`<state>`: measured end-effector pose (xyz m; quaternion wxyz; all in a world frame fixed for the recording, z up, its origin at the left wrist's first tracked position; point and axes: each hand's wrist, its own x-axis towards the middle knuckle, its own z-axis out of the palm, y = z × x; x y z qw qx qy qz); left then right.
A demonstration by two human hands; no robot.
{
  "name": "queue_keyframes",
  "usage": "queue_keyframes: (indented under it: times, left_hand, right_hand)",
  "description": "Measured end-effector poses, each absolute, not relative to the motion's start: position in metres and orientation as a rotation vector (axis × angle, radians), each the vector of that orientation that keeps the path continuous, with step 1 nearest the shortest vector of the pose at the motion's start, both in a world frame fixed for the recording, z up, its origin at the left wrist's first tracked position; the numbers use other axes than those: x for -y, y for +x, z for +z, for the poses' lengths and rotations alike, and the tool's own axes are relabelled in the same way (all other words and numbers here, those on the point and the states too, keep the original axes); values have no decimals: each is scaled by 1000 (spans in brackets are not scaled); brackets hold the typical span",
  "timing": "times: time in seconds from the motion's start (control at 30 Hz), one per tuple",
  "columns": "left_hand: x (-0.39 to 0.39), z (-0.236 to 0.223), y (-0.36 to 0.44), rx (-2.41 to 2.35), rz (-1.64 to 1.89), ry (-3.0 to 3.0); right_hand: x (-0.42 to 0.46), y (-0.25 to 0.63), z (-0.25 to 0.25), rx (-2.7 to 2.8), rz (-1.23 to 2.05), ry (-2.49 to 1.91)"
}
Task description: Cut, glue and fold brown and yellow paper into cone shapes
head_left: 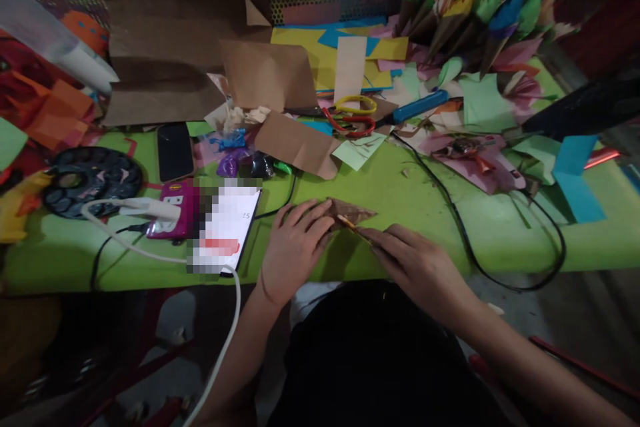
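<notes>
My left hand (297, 247) lies over the green table near its front edge, fingers spread and flat, with the fingertips on the left end of a small dark brown paper piece (357, 211). The paper is pointed at its right end and looks folded, though my fingers cover part of it. From the right, my right hand (420, 263) pinches a thin stick (350, 223) with a pale tip. That tip touches or hovers just over the paper; I cannot tell which. A lit phone (227, 230), partly blurred out, lies left of my left hand.
Behind my hands lie brown paper sheets (297, 143), red-handled scissors (350, 125) and a blue cutter (420, 107). Coloured paper cones (465, 13) stand at the back right. On the left are a magenta power socket (175, 210) and a black round tray (93, 180). A black cable (457, 227) loops at right.
</notes>
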<state>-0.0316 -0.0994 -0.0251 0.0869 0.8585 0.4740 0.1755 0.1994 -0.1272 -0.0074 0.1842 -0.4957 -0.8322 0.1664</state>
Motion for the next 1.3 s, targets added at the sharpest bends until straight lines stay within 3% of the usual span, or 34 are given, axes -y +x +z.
queue_keyframes:
  times: [0.3, 0.57, 0.8, 1.3]
  left_hand:
    - [99, -24, -33, -1412, 543, 2557]
    - [96, -24, -33, -1492, 740, 2463]
    - [98, -23, -26, -1541, 658, 2405]
    - [86, -22, 9, -1416, 1043, 2092]
  right_hand:
    - [127, 240, 0, 2172, 551, -1533]
    - [69, 236, -20, 2039, 246, -1608]
    - [73, 228, -31, 2160, 230, -1410]
    - [83, 209, -36, 2278, 228, -1326]
